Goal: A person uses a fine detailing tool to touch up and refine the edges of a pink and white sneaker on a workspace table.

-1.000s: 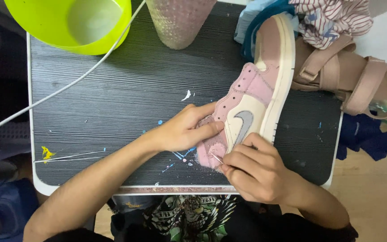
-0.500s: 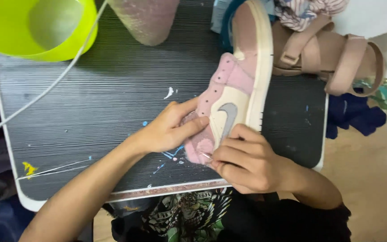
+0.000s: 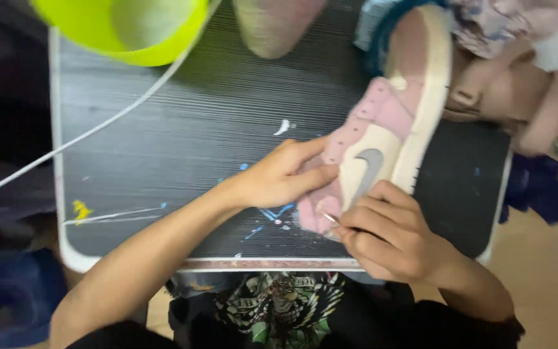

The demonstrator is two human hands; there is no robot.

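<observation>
A pink and cream sneaker [image 3: 382, 129] with a grey side mark lies on its side on the dark wood-grain table [image 3: 195, 142], toe toward me. My left hand [image 3: 285, 174] presses its fingers on the toe end and steadies the shoe. My right hand [image 3: 389, 236] is closed around a thin pointed tool [image 3: 330, 218], whose tip touches the sneaker's toe near the sole. The frame is blurred, so the tool's kind is unclear.
A lime-green bowl [image 3: 124, 29] sits at the table's back left, with a white cord [image 3: 98, 129] running across the table. A speckled pink object [image 3: 272, 22] stands at the back. Tan strapped sandals [image 3: 524, 103] and cloth lie right. Paint flecks mark the tabletop.
The view has shifted and blurred. Both hands stay on the sneaker's toe; the right hand's tool keeps working at the same spot.
</observation>
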